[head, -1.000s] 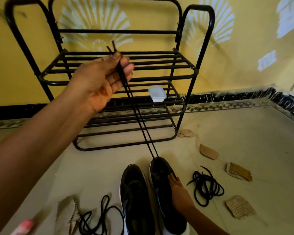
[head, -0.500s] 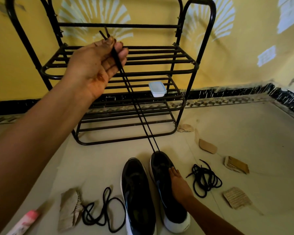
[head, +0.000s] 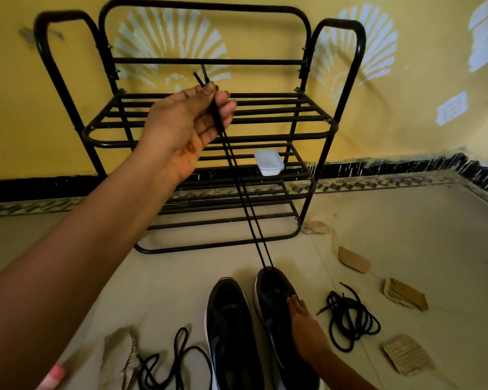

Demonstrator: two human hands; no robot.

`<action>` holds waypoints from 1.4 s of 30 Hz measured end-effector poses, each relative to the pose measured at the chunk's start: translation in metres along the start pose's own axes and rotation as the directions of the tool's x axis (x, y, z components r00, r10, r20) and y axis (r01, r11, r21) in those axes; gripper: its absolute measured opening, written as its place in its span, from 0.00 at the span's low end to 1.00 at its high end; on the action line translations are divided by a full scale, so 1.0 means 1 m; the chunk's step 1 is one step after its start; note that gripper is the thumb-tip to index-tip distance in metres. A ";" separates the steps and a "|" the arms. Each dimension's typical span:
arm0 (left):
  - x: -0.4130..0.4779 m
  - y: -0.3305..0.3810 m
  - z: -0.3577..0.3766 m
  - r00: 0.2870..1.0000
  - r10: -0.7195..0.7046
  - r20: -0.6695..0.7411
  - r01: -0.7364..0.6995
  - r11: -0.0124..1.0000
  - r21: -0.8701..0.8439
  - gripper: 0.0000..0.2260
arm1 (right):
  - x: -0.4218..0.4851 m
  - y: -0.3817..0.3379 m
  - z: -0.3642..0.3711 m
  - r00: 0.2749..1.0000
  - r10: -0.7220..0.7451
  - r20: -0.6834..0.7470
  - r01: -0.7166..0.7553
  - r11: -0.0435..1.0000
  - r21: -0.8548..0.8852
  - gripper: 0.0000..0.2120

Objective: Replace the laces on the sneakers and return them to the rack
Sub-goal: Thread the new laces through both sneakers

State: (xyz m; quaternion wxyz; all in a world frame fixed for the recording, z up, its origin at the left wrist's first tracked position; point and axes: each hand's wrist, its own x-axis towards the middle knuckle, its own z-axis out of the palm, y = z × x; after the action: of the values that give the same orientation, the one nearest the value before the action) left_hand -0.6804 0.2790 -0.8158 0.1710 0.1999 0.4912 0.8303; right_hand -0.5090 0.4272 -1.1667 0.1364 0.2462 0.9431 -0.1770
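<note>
I have the left hand point(head: 186, 128) raised in front of the shoe rack point(head: 209, 136), level with its top shelf. The thumb and curled fingers pinch both ends of a black lace point(head: 241, 190), and the tips stick up above the thumb. From that grip the two strands run taut and side by side down to the toe end of one black sneaker point(head: 275, 296) on the floor in front of the rack.

My right hand point(head: 307, 330) lies on that sneaker with the fingers laid out flat along its upper, gripping nothing. The second sneaker point(head: 231, 327) sits just beside it, also in front of the rack, with its toe pointing at the rack.

A coiled spare lace point(head: 350, 316) lies on the floor beside the held sneaker, and another loose lace point(head: 178, 358) lies beside the second sneaker. A small white container point(head: 268, 162) sits on the rack's middle shelf.
</note>
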 end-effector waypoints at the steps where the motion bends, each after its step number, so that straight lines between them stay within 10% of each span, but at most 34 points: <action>1: 0.000 0.000 0.002 1.000 0.000 0.000 0.000 1.000 0.004 0.04 | 0.001 0.001 0.000 1.000 -0.005 0.003 0.005 1.000 0.001 0.29; 10: -0.004 -0.024 0.029 0.985 -0.104 0.137 0.101 0.994 0.030 0.04 | -0.003 0.001 -0.020 0.996 -0.058 0.061 0.049 0.991 0.128 0.33; 14: -0.008 -0.048 0.053 0.956 -0.198 0.215 0.198 0.980 0.020 0.04 | -0.003 -0.002 -0.053 0.995 -0.084 0.061 0.037 0.832 0.554 0.21; 21: 0.001 -0.103 0.072 0.965 -0.208 0.159 0.154 0.942 0.300 0.05 | 0.015 -0.009 -0.060 0.978 0.088 -0.191 0.079 0.689 0.720 0.04; 24: 0.001 -0.133 0.054 0.920 -0.350 0.177 0.161 0.749 0.643 0.07 | 0.023 -0.004 -0.060 0.962 0.182 -0.202 0.047 0.621 0.782 0.06; 27: -0.001 -0.173 0.018 0.784 -0.595 0.175 0.054 0.347 0.936 0.06 | 0.026 0.000 -0.065 0.956 0.251 -0.153 0.040 0.407 0.913 0.05; 30: -0.003 -0.211 -0.018 0.653 -0.754 0.072 -0.176 -0.059 0.983 0.10 | 0.028 0.000 -0.070 0.942 0.309 -0.134 0.056 0.249 0.967 0.03; 32: -0.013 -0.229 -0.032 0.586 -0.811 -0.014 -0.183 -0.149 0.972 0.12 | 0.029 -0.002 -0.073 0.937 0.325 -0.130 0.066 0.200 0.978 0.02; 42: -0.057 -0.304 -0.040 0.911 -0.412 0.020 0.048 0.154 0.987 0.08 | 0.029 -0.005 -0.082 0.939 0.273 -0.211 0.130 0.289 0.949 0.06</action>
State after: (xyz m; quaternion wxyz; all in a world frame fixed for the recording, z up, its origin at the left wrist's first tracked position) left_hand -0.6246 0.3612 -1.1117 0.2002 0.3012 0.8971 0.2536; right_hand -0.5501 0.4681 -1.1011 -0.1908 0.3471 0.6467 -0.6519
